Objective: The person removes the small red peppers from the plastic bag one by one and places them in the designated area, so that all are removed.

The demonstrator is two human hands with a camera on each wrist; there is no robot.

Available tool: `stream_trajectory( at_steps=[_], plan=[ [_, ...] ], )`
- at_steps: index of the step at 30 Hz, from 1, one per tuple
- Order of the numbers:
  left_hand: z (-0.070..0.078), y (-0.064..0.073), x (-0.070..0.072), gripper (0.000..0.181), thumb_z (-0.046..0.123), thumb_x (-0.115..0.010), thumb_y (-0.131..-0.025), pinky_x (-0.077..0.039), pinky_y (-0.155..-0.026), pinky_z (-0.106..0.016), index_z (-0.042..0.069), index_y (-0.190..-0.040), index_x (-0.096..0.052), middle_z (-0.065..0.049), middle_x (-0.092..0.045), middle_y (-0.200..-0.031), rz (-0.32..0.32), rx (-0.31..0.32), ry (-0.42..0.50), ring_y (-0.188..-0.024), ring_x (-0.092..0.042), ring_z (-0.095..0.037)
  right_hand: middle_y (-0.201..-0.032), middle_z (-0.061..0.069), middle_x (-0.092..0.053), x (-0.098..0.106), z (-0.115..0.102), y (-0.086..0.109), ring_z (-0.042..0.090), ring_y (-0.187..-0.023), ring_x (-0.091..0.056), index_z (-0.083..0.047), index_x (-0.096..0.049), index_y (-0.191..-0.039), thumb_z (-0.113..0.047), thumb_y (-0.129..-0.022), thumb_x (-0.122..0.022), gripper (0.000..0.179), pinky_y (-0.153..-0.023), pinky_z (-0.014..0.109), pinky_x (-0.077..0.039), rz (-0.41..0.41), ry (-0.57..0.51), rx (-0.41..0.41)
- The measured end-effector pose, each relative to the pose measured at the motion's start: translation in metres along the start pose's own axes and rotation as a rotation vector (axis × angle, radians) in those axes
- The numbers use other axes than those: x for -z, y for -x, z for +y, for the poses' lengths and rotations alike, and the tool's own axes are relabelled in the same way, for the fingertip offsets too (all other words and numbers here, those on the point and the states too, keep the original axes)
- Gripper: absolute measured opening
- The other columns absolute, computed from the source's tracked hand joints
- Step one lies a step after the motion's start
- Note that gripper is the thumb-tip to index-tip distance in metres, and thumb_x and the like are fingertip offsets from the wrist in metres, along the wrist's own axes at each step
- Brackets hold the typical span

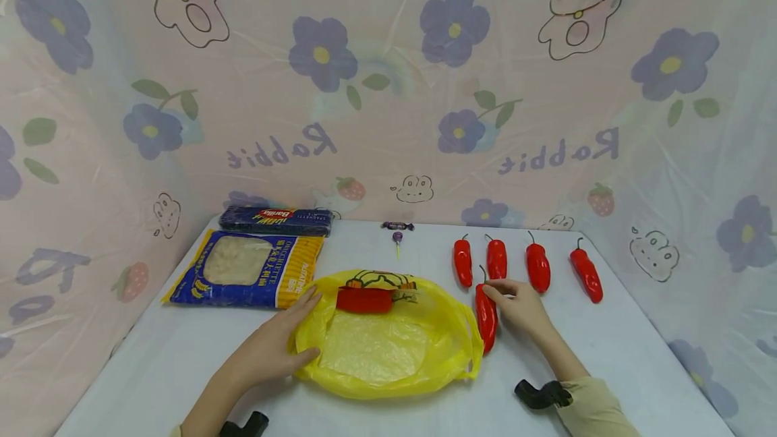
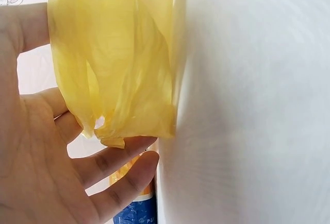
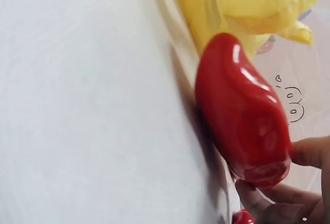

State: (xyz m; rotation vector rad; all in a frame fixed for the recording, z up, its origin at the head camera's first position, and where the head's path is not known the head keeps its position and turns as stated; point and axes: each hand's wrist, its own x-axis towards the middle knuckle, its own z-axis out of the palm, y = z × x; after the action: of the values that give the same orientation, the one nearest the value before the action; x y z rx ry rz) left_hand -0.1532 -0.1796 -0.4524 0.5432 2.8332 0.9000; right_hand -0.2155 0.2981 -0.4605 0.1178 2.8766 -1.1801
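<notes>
A yellow plastic bag (image 1: 376, 383) lies on the white table, its mouth spread wide, with a red chili pepper (image 1: 364, 301) inside. My left hand (image 1: 276, 342) rests against the bag's left side, fingers spread and fairly straight; in the left wrist view the yellow plastic (image 2: 108, 54) covers part of that hand (image 2: 46, 147). Just right of the bag, my right hand (image 1: 519, 305) pinches another red chili pepper (image 1: 485, 319) near its stem end. The right wrist view shows this glossy pepper (image 3: 242, 116) close up, with fingertips at its lower end.
Several more red chili peppers (image 1: 537, 267) lie behind and right of the right hand. At the back left are a blue-and-yellow orecchiette pasta bag (image 1: 243, 272) and a dark blue spaghetti pack (image 1: 276, 221). A wrapped candy (image 1: 397, 226) and a purple lollipop (image 1: 397, 237) lie at back centre.
</notes>
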Motion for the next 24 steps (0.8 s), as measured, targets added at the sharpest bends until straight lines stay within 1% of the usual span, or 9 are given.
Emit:
stream_trajectory(
  at_steps=[8,13,20,24],
  plan=[
    [-0.0006,-0.0003,-0.0003,0.092,0.038,-0.08,-0.091,-0.033,-0.121,-0.07,0.019,-0.168,-0.034,-0.001,-0.02,-0.177,-0.003,-0.003,-0.003,-0.156,-0.033,-0.044,-0.13,0.021,-0.071,-0.0047,0.0023,-0.0032,0.035,-0.117,-0.064,-0.001,-0.07,-0.135,-0.035,-0.104,-0.066,0.046,-0.097,0.048,-0.063,0.025,0.029,0.018],
    [-0.0008,-0.0002,0.0,0.092,0.038,-0.08,-0.091,-0.033,-0.12,-0.071,0.02,-0.168,-0.034,-0.001,-0.02,-0.177,0.002,-0.005,-0.004,-0.156,-0.034,-0.045,-0.13,0.022,-0.071,-0.0039,0.0039,-0.004,0.037,-0.118,-0.064,0.0,-0.069,-0.136,-0.037,-0.105,-0.064,0.048,-0.097,0.049,-0.063,0.032,0.037,0.023],
    [-0.0016,0.0001,-0.0009,0.092,0.037,-0.081,-0.091,-0.033,-0.121,-0.07,0.019,-0.168,-0.034,-0.002,-0.021,-0.177,0.005,-0.006,-0.006,-0.156,-0.033,-0.044,-0.129,0.022,-0.07,-0.0024,0.0054,-0.0019,0.036,-0.117,-0.065,-0.001,-0.068,-0.135,-0.039,-0.104,-0.066,0.049,-0.093,0.047,-0.064,0.042,0.049,0.01],
    [-0.0011,0.0002,-0.001,0.092,0.037,-0.081,-0.09,-0.032,-0.121,-0.07,0.019,-0.168,-0.034,-0.001,-0.021,-0.177,0.004,-0.001,-0.002,-0.156,-0.033,-0.043,-0.13,0.023,-0.069,0.0013,0.0038,0.0014,0.04,-0.119,-0.064,-0.001,-0.066,-0.137,-0.041,-0.103,-0.067,0.052,-0.091,0.048,-0.065,0.033,0.067,0.006]
  ],
)
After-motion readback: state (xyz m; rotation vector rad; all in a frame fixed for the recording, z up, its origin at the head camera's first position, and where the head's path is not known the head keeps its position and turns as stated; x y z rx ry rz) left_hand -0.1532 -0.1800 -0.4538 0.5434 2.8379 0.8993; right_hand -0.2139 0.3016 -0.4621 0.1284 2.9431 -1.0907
